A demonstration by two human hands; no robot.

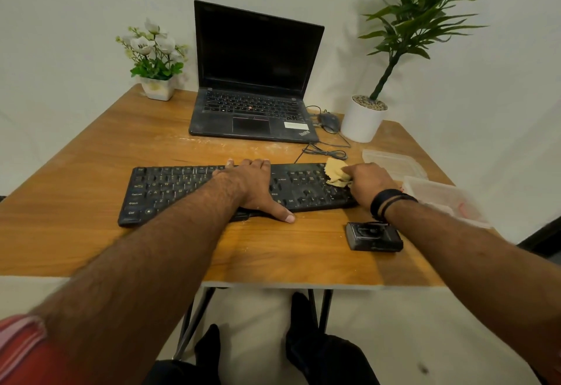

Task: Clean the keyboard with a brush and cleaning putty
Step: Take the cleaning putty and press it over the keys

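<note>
Where the head view looks down, items run by size as follows.

Table (91,172): wooden top on dark metal legs, standing against a white wall; a pale dusting shows on the wood between laptop and keyboard.

Tall plant (425,14): green leaves, in a white pot (361,123) at the far right corner.

Laptop (255,81): black, lid up, screen dark, at the far middle of the table.

Keyboard (170,190): black, wired, lying across the near middle, its cable coiled just behind its right end.

Left hand (252,184): laid flat over the keyboard's centre, fingers straight and reaching its far edge, thumb on the wood at its near edge.

Right hand (367,184): at the keyboard's right end, fingers curled about the putty, wrist wearing a black band.

Tubs (440,196): two clear plastic pieces at the right edge, possibly a tub and its lid; the blur prevents certainty.

Flowers (154,50): white blooms in a small white pot, far left corner.

Black box (375,237): small, flat, on the wood near the right wrist.

Putty (335,172): yellowish lump, pressed on the keys at the keyboard's far right.

Mouse (329,122): dark, wired, between laptop and white pot.
</note>
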